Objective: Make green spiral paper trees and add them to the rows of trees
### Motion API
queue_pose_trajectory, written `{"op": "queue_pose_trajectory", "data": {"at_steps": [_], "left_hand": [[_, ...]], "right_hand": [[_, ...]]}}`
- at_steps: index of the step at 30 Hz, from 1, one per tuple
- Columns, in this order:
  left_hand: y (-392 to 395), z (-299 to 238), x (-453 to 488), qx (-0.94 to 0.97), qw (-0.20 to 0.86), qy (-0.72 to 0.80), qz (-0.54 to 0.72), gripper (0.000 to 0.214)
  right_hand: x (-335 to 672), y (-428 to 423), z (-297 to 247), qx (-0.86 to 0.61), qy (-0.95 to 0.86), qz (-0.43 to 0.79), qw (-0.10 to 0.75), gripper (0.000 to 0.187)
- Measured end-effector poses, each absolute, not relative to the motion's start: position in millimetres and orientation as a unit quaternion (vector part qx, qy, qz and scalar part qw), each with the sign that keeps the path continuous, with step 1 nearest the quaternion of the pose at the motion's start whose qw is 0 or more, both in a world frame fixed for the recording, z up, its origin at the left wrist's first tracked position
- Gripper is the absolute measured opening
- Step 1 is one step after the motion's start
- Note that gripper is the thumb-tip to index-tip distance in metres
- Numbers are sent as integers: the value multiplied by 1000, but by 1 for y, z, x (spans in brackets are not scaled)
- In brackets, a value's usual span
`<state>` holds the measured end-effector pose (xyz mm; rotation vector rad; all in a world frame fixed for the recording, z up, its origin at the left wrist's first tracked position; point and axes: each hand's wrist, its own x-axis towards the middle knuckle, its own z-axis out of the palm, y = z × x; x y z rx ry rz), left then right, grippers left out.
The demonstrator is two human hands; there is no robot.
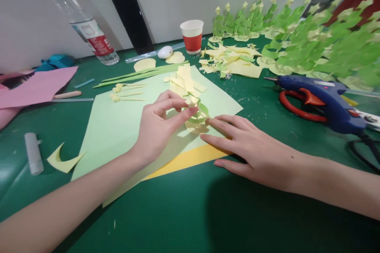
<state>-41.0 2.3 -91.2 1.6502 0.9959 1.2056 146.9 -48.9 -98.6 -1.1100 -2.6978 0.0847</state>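
My left hand [163, 122] pinches the pale yellow top of a small paper flower [198, 115] between thumb and fingertips. The flower stands upright, with curled green paper leaves round its stem and a round yellow paper base [196, 128]. My right hand [240, 142] lies low with its fingers spread, its fingertips at the edge of the base and leaves. Beneath both is a light green paper sheet [124, 126] with a yellow-orange sheet [184, 160] showing under it. Several thin stems with yellow tips [127, 93] and folded yellow paper strips [185, 79] lie on the green sheet.
A blue glue gun [320, 95] and red-handled scissors [297, 110] lie at right. Finished paper flowers [323, 43] crowd the back right, beside yellow scraps [234, 59]. A paper cup [192, 37], black phone [132, 21] and plastic bottle [95, 39] stand along the wall. Pink paper [38, 85] lies left.
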Motion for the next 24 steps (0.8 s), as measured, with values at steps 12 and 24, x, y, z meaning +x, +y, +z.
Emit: {"op": "queue_pose_trajectory", "data": {"at_steps": [12, 24], "left_hand": [[1, -87, -38, 670, 389, 425, 468, 11], [0, -89, -38, 680, 385, 432, 449, 10]], "right_hand": [[147, -48, -98, -375, -920, 32, 108, 41], [147, -48, -100, -373, -919, 33, 121, 42]]}}
